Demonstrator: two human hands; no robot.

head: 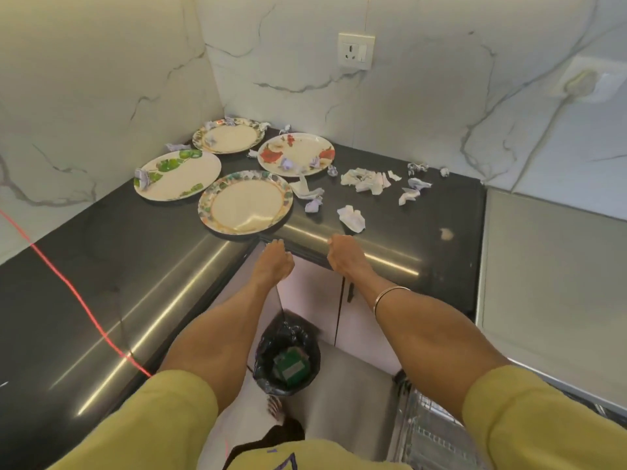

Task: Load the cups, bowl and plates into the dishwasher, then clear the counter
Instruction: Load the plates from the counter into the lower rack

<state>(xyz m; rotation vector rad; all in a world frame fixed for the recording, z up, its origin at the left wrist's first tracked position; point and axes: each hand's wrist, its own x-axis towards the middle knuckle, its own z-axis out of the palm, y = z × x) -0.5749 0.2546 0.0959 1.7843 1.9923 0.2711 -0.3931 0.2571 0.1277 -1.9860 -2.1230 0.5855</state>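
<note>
A: Nearest round cream plate with leaf-patterned rim (245, 202) sits at the dark counter's (101, 266) inner corner, twelve o'clock of both hands.

B: Left hand (275, 262) and right hand (342, 254) loosely curled, holding nothing. Suggest lifting the overhanging rim, clearing the paper scraps (368, 181) at two o'clock afterwards.

Black counter (101, 266); floral-rimmed cream plates (245, 202); white marble-veined wall (101, 79); yellow sleeves (529, 418).

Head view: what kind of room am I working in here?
Most likely a home kitchen: dark corner counter with four plates, a wall socket, and a dishwasher rack at lower right.
</note>
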